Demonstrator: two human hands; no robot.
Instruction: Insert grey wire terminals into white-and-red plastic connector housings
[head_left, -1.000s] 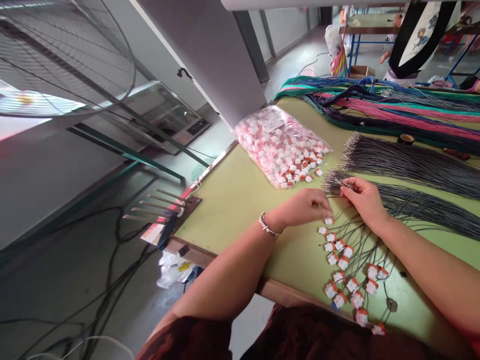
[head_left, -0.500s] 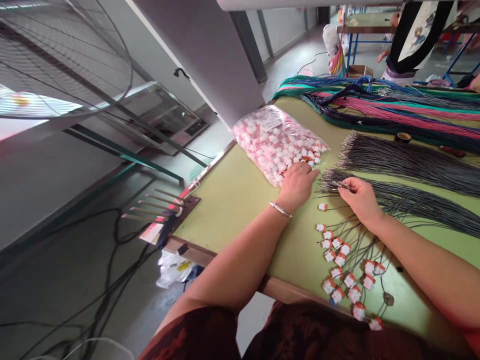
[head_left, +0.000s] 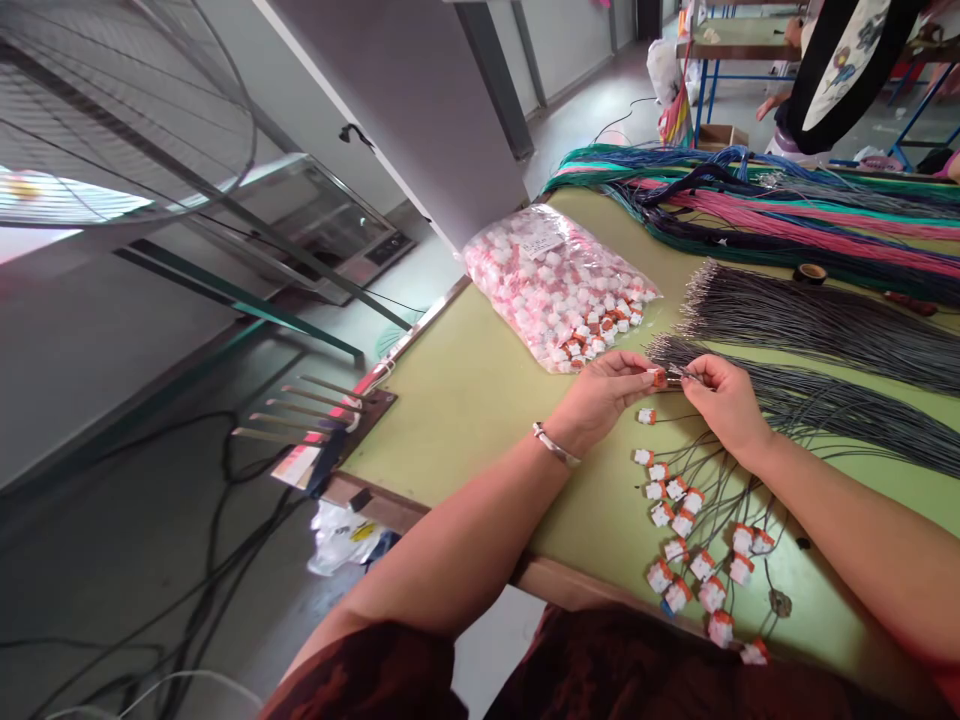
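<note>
Between the thumb and fingers of my left hand (head_left: 606, 392) is a small orange-and-white connector (head_left: 658, 377). My right hand (head_left: 724, 398) pinches dark wires (head_left: 688, 373) by their metal-tipped ends, close beside that connector; whether they touch I cannot tell. Just beyond my left hand lies an open clear bag (head_left: 555, 285) full of the same connectors. Under and behind my right hand spreads a bundle of black wires (head_left: 840, 400). Several wired connectors (head_left: 677, 490) lie on the table nearer my body.
A second black wire bundle (head_left: 810, 315) and long coloured wires (head_left: 750, 205) lie farther back, with a tape roll (head_left: 808, 273) between. A metal-pronged rack (head_left: 322, 415) sits at the table's left edge. A fan (head_left: 127, 110) stands left; another person (head_left: 832, 90) is at the back.
My left hand has come away from the bag toward my right hand, now with a connector in its fingers. My right hand has barely moved.
</note>
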